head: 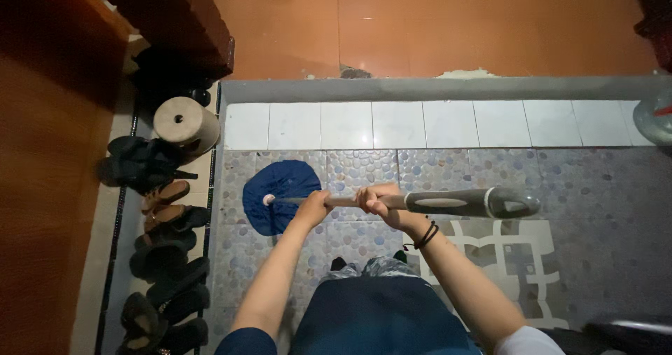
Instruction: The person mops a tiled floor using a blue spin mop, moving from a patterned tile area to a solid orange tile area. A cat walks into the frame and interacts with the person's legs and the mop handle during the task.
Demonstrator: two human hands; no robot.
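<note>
I look straight down at a mop. Its round blue head (280,194) lies on the pebble-patterned floor tiles, left of centre. The grey handle (455,202) runs from the head toward me and to the right, ending in a thicker grey grip. My left hand (313,206) is closed around the shaft close to the mop head. My right hand (378,202) grips the shaft just behind it; a dark band sits on that wrist. My blue-clad legs and feet show at the bottom centre.
A row of dark and brown shoes and sandals (162,257) lines the left edge, with a round beige stool or spool (185,124) above them. A white tile strip (434,124) and a grey kerb border an orange floor (434,26) beyond. A grey object (654,117) sits at right.
</note>
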